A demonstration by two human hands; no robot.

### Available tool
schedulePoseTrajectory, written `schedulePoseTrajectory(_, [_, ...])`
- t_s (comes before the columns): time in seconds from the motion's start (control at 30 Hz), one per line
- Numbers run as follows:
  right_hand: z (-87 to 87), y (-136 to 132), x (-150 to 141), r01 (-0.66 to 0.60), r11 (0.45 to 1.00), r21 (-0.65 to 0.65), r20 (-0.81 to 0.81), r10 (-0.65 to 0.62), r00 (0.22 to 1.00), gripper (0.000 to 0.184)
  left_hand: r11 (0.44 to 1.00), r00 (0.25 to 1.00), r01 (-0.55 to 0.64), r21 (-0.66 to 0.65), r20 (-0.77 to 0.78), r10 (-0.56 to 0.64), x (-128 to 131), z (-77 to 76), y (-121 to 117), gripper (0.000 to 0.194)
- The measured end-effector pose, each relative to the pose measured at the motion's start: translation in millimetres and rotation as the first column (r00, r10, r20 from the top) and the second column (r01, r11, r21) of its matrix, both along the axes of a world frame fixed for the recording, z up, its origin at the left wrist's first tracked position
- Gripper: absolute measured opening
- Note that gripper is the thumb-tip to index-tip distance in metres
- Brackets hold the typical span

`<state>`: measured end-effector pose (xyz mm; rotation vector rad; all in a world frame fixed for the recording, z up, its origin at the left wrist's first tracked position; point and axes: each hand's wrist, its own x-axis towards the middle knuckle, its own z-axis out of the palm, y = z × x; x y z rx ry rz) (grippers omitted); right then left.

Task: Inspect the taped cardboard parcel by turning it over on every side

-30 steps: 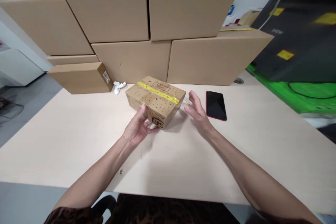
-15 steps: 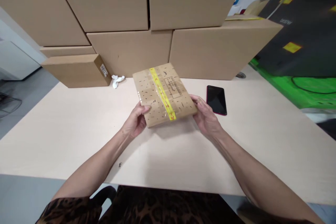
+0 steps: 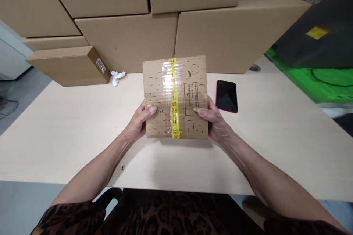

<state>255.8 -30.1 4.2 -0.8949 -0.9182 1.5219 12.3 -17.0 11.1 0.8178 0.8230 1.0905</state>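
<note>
A flat brown cardboard box (image 3: 158, 125) with dark printed flecks is held up above the table, its broad face turned towards me. Yellow tape (image 3: 174, 106) with red print runs down its middle, beneath shiny clear tape. To the right of the tape a printed rectangle holds small text I cannot read. My left hand (image 3: 139, 121) grips the left edge, thumb on the front face. On the opposite edge my right hand (image 3: 216, 121) does the same, its thumb over the printed rectangle. The fingers of both hands are hidden behind the box.
Large cardboard boxes (image 3: 124, 44) are stacked along the table's back. A smaller carton (image 3: 68, 68) with a label stands at the back left, beside crumpled white paper (image 3: 117, 78). Right of my right hand lies a phone (image 3: 226, 96). A small dark bit (image 3: 123, 167) lies near the front edge.
The box has turned from a slant to upright and tilted to face me squarely. My right thumb has come onto its front face. The view has shifted slightly.
</note>
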Motion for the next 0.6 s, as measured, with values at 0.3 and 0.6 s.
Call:
schedulePoseTrajectory(0.3, [6.0,-1,2,0.173,0.984,-0.034,-0.118,-0.176,0.977,0.06,0.977,0.989,0.148,0.154,-0.05,-0.142,-5,-8.0,0,0.082])
schedulePoseTrajectory(0.6, [-5.9,2,-16,0.49,0.872,0.022,-0.265,-0.467,0.843,0.034,0.975,0.998,0.053,0.215,0.006,-0.056,13,-28.1,-10,0.134])
